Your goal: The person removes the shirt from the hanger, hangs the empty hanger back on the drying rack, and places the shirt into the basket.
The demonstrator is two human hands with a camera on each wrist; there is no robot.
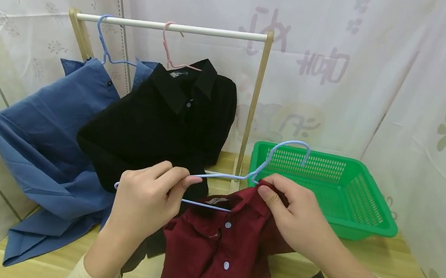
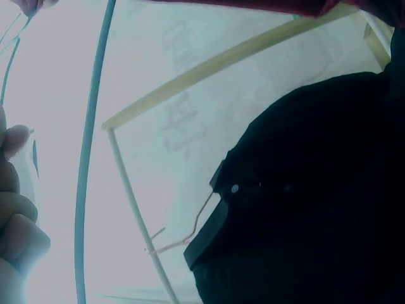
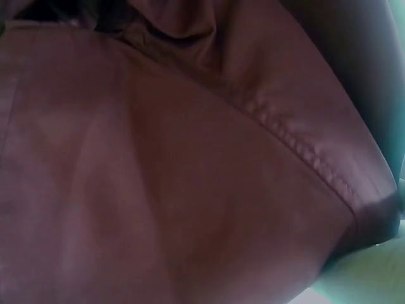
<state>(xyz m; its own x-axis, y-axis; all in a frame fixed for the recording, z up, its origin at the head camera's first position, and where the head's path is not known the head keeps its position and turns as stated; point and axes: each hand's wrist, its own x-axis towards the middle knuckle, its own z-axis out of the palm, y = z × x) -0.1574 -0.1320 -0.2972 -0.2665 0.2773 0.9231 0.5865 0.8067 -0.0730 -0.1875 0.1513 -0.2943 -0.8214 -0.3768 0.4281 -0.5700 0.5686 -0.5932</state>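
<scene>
Hanger [image 1: 221, 176], pale blue, partly inside maroon shirt [image 1: 241, 240]; left hand [image 1: 152, 191] pinches hanger's bare arm, right hand [image 1: 297, 210] pinches shirt near collar; green basket [image 1: 367, 227] beyond

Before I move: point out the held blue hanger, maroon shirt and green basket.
Held blue hanger [image 1: 222, 176]: head view, on its upper bar, left of the hook.
Maroon shirt [image 1: 227, 245]: head view, on the front placket.
Green basket [image 1: 332, 199]: head view, on its bare inside floor.

L hand [image 1: 152, 189] & R hand [image 1: 294, 211] both pinch.
</scene>
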